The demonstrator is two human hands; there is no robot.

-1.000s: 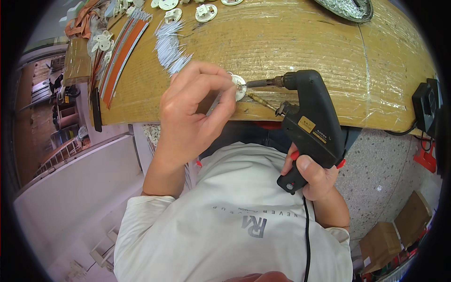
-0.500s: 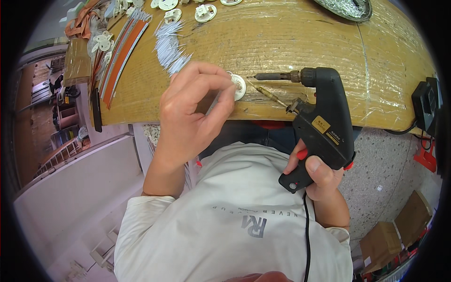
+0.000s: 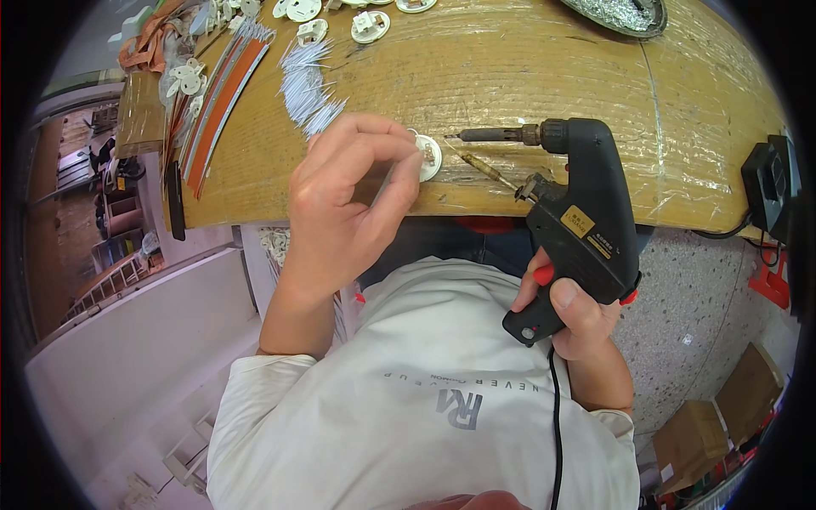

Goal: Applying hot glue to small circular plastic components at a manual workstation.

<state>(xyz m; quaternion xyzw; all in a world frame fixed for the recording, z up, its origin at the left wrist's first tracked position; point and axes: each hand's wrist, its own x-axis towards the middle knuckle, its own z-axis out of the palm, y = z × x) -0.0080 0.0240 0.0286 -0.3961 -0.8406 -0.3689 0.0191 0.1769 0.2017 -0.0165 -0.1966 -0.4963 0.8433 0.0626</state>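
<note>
Drawn back to the right since a second ago, the black soldering gun (image 3: 582, 212) now has its tip just apart from the white disc (image 3: 432, 161), which is near the table's (image 3: 552, 85) near edge. Probably light, stiff plastic, the disc looks best held by its rim, clear of the possibly hot metal in its middle; the gun is likely heavier, steadiest by its handle. Left hand (image 3: 348, 195): thumb and forefinger pinched together, seemingly gripping the disc's left edge, exact contact hidden. Right hand (image 3: 582, 319): wrapped around the gun's handle.
</note>
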